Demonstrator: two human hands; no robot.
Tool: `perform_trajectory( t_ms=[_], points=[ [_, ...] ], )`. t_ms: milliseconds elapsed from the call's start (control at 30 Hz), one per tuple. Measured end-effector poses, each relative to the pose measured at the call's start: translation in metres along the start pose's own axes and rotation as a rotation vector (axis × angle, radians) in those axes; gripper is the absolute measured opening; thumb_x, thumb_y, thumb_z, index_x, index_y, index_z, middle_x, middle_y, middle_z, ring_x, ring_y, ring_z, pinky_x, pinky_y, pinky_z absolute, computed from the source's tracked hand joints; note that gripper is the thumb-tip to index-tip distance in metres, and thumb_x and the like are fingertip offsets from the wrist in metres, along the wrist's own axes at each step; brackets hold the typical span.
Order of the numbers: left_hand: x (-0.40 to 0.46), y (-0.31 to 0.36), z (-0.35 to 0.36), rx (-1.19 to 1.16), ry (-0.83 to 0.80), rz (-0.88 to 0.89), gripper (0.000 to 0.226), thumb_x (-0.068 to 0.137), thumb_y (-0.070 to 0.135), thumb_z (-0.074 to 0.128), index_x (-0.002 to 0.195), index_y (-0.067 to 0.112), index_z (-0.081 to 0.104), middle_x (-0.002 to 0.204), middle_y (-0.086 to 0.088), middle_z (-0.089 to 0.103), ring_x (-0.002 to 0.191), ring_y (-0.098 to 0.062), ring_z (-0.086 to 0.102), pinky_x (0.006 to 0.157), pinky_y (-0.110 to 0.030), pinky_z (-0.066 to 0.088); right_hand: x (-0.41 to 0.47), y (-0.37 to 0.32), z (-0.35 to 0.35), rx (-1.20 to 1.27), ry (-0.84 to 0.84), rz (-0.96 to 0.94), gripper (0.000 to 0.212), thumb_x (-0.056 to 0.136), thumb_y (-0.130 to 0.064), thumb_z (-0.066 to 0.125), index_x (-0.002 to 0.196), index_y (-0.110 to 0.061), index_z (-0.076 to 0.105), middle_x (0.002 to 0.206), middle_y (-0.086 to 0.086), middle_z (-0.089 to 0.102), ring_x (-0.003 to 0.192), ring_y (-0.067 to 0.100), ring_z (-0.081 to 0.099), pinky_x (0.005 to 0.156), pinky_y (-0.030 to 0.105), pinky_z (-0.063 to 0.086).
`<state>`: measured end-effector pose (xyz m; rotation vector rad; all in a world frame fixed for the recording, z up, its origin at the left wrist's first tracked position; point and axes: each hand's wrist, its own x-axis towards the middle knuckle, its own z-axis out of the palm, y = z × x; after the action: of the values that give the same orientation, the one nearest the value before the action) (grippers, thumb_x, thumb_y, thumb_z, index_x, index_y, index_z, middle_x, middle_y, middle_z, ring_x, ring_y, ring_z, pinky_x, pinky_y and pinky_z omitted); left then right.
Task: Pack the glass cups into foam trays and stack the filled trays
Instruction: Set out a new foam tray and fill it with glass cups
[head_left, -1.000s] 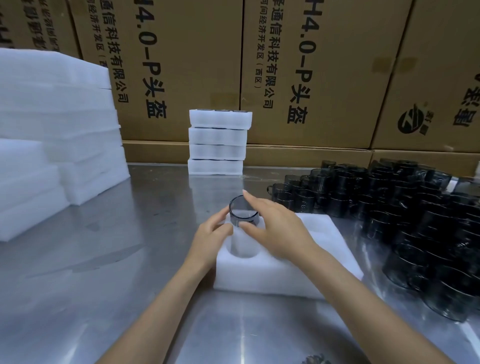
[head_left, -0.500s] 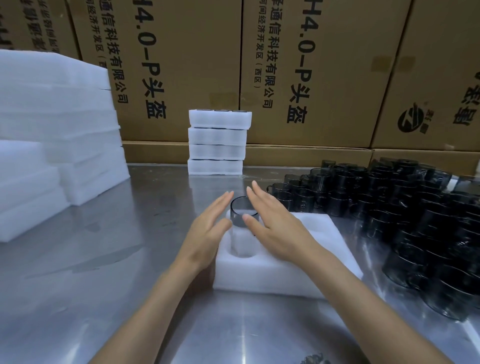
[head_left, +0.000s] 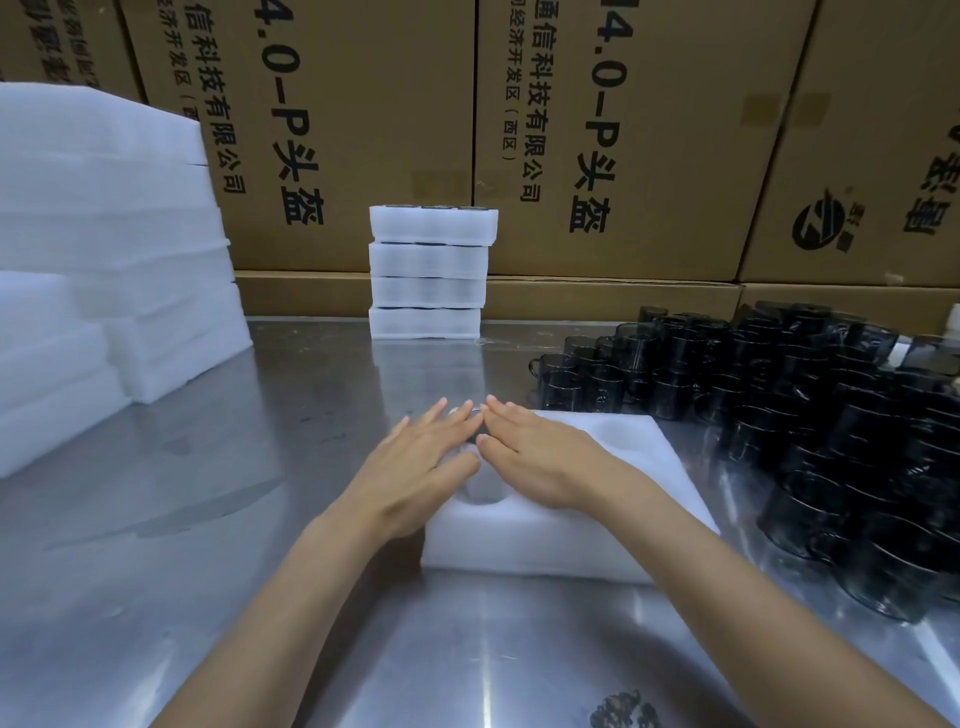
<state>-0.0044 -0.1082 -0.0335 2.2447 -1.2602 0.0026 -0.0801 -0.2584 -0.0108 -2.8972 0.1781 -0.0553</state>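
Observation:
A white foam tray (head_left: 587, 525) lies on the steel table in front of me. A dark glass cup (head_left: 480, 480) sits in its left pocket, mostly hidden under my hands. My left hand (head_left: 423, 465) and my right hand (head_left: 540, 457) lie flat on top of the cup with straight fingers, pressing down, fingertips nearly meeting. The pocket to the right of the cup holds nothing. A stack of filled foam trays (head_left: 430, 273) stands at the back of the table.
Many dark glass cups (head_left: 779, 395) crowd the table's right side, close to the tray. Piles of white foam sheets (head_left: 104, 249) fill the left. Cardboard boxes (head_left: 613, 135) wall off the back. Bare steel table (head_left: 260, 519) lies to the left of the tray.
Both hands let go of the cup's sides, flattened and came down on its rim. The cup has sunk from standing high above the tray to deep in the pocket.

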Motion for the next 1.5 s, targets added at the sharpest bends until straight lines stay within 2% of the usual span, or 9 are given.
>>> perform_trajectory(
  t_ms=[200,333,433,567,900,1067,1233,1333,1500],
  points=[
    [-0.003,-0.001,0.009,-0.321,0.046,-0.022,0.063,0.08,0.047,0.032,0.142,0.037,0.031,0.153,0.021,0.017,0.142,0.005,0.007,0.117,-0.029,0.002,0.0,-0.002,-0.001,0.272,0.015,0.11,0.05,0.103,-0.029,0.019,0.15,-0.012,0.017,0.159,0.002,0.009,0.146,0.014,0.006,0.114,0.026,0.007],
    [-0.003,-0.001,0.013,-0.552,0.179,-0.027,0.054,0.076,0.034,0.043,0.13,0.036,0.048,0.147,0.015,0.036,0.134,0.006,0.027,0.104,-0.008,0.02,0.008,0.008,-0.023,0.535,0.158,0.079,0.045,0.102,-0.035,0.031,0.139,-0.012,0.043,0.146,0.004,0.042,0.134,0.018,0.036,0.102,0.023,0.025],
    [-0.001,-0.001,0.013,-0.609,0.255,-0.037,0.042,0.072,0.028,0.046,0.111,0.034,0.062,0.137,0.009,0.049,0.123,0.006,0.041,0.094,-0.001,0.026,0.026,0.033,-0.037,0.374,0.385,0.207,0.039,0.099,-0.027,0.038,0.133,-0.013,0.049,0.134,0.006,0.054,0.12,0.024,0.049,0.091,0.027,0.036],
    [0.001,-0.002,0.014,-0.624,0.283,-0.037,0.033,0.07,0.027,0.047,0.095,0.032,0.067,0.129,0.009,0.053,0.115,0.013,0.044,0.09,-0.001,0.029,0.038,0.063,-0.032,0.164,0.262,0.397,0.038,0.092,-0.013,0.04,0.129,-0.009,0.05,0.128,0.012,0.054,0.115,0.031,0.047,0.091,0.041,0.047],
    [0.006,-0.006,0.018,-0.593,0.294,0.004,0.032,0.069,0.024,0.046,0.092,0.032,0.067,0.124,0.009,0.054,0.115,0.015,0.042,0.093,-0.004,0.029,0.055,0.074,-0.022,-0.041,0.276,0.441,0.028,0.095,-0.021,0.046,0.118,-0.013,0.059,0.129,0.005,0.044,0.123,0.027,0.028,0.086,0.038,0.041],
    [0.006,-0.008,0.019,-0.59,0.298,0.009,0.031,0.069,0.024,0.047,0.092,0.032,0.067,0.124,0.01,0.054,0.112,0.016,0.043,0.091,-0.002,0.029,0.046,0.078,-0.024,0.335,0.521,0.428,0.02,0.098,-0.028,0.04,0.106,-0.013,0.051,0.108,0.009,0.06,0.103,0.03,0.052,0.08,0.036,0.042],
    [0.007,-0.009,0.019,-0.59,0.298,0.008,0.031,0.069,0.025,0.046,0.091,0.034,0.066,0.123,0.012,0.053,0.112,0.015,0.043,0.091,-0.003,0.029,0.028,0.066,-0.053,0.925,0.824,0.324,0.018,0.095,-0.033,0.049,0.096,-0.016,0.053,0.086,-0.007,0.054,0.082,0.012,0.05,0.07,0.027,0.041],
    [0.007,-0.009,0.02,-0.603,0.295,0.004,0.031,0.069,0.025,0.047,0.09,0.033,0.067,0.123,0.011,0.053,0.114,0.013,0.043,0.092,-0.004,0.03,0.009,0.062,-0.055,1.074,0.803,0.293,0.026,0.089,-0.041,0.058,0.092,-0.015,0.054,0.084,-0.006,0.053,0.077,0.008,0.049,0.073,0.028,0.044],
    [0.007,-0.008,0.019,-0.601,0.292,-0.003,0.03,0.069,0.025,0.046,0.091,0.031,0.067,0.122,0.011,0.053,0.113,0.013,0.043,0.091,-0.002,0.029,-0.012,0.056,-0.044,0.927,0.626,0.314,0.05,0.075,-0.057,0.066,0.108,-0.02,0.06,0.099,-0.003,0.063,0.088,0.013,0.058,0.07,0.027,0.044]
  ],
)
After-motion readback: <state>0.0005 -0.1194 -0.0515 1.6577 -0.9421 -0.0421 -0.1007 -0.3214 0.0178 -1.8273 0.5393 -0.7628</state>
